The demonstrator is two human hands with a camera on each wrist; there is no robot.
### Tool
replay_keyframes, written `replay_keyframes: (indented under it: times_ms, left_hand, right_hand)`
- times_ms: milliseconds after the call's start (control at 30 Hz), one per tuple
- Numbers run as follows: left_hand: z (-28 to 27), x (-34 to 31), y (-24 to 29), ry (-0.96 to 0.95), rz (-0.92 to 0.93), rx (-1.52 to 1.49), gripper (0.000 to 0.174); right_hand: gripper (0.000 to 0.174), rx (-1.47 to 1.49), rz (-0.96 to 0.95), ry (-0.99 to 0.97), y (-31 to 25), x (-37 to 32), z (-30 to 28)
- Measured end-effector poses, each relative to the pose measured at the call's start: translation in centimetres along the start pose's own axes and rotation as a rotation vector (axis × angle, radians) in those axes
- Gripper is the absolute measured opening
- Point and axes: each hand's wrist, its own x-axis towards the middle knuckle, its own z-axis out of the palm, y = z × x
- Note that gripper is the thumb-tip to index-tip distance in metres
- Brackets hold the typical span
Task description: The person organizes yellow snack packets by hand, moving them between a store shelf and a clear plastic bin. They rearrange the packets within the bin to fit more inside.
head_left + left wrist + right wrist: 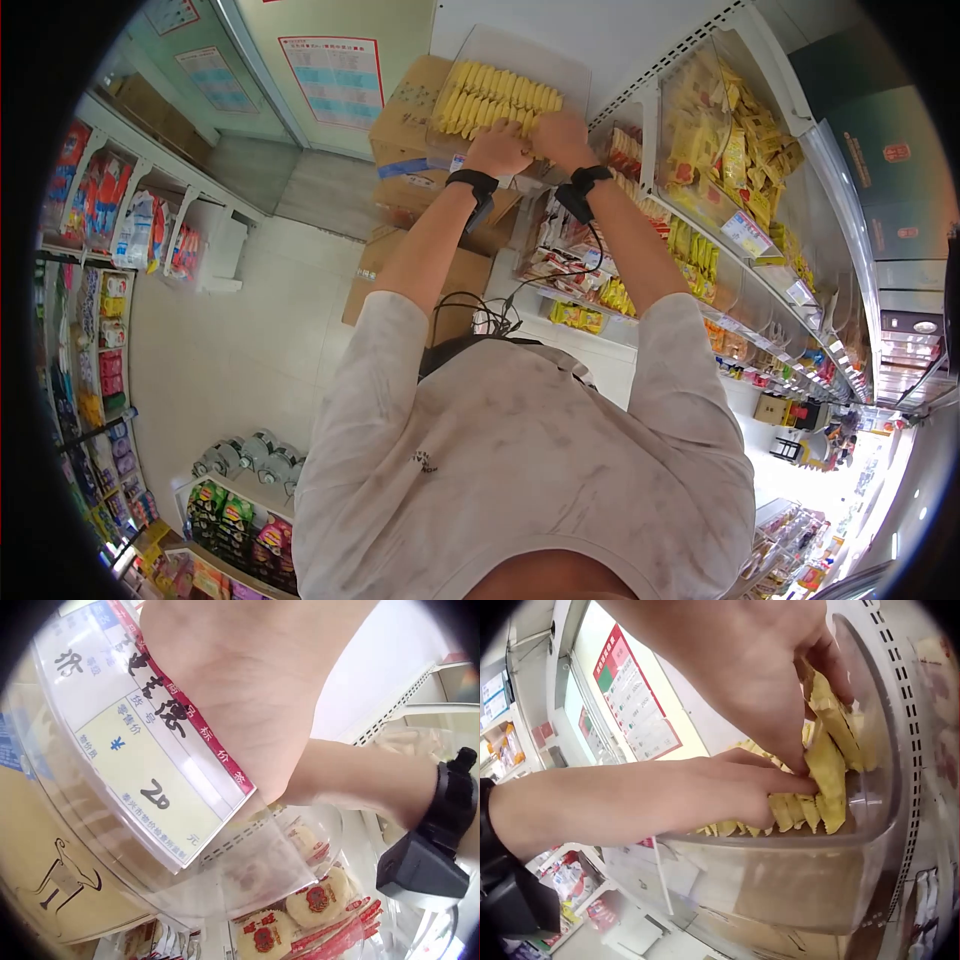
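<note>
Yellow packets (490, 88), ranked close together on edge inside the clear bin (520, 48). Probably light, with thin, slick film outside and perhaps something brittle within; only a guess, with the contents out of sight. Apt to slide against each other, and likely to crush under a hard squeeze. Best taken gently by the flat faces near the upper edge, away from the crimped ends. At the bin's right end, a pinch of the right grip (563, 138) on one yellow packet, tilted above the rest. Over the bin's front rim, the left grip (498, 152), spread across the rows, one finger straight against the packets, other fingertips partly hidden. On the bin's front, a price card (150, 761) with a handwritten 20. Left of the bin and beneath, cardboard boxes (405, 110). To the bin's right, a clear compartment (668, 150) with a loose heap of yellow packs (745, 150). Lower than the bin, round crackers (324, 896) in clear wrappers with red print.
</note>
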Motion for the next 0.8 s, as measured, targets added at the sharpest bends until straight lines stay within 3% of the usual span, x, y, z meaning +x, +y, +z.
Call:
replay_keyframes:
  times_ms: [33, 133, 233, 333, 433, 633, 733, 800]
  left_hand:
    - [0.1, 0.0, 0.1, 0.016, 0.002, -0.007, 0.032]
    - [0.3, -0.1, 0.1, 0.032, -0.001, -0.010, 0.032]
    - [0.4, 0.2, 0.0, 0.001, 0.005, 0.025, 0.033]
    - [0.5, 0.3, 0.0, -0.008, -0.018, 0.040, 0.034]
    - [0.2, 0.3, 0.2, -0.041, -0.039, 0.018, 0.033]
    - [0.2, 0.2, 0.1, -0.044, -0.025, 0.014, 0.036]
    - [-0.3, 0.0, 0.4, -0.059, -0.040, -0.009, 0.039]
    - [0.1, 0.1, 0.1, -0.047, -0.025, 0.023, 0.039]
  right_hand:
    - [0.015, 0.049, 0.058, -0.053, 0.0, 0.1, -0.5]
    - [0.017, 0.004, -0.176, 0.027, 2.5, 0.6, 0.2]
    - [0.020, 0.008, -0.202, 0.070, 2.6, 0.5, 0.7]
    - [0.025, -0.035, -0.137, -0.096, 0.5, -1.0, -2.1]
    - [0.029, -0.091, -0.150, -0.143, 0.3, -0.7, -1.7]
    - [0.032, -0.085, -0.233, 0.073, 1.9, 0.7, 0.9]
    - [0.014, -0.103, -0.171, 0.052, 1.4, 0.5, 0.5]
    - [0.013, -0.089, -0.149, 0.024, 1.2, 0.4, -0.2]
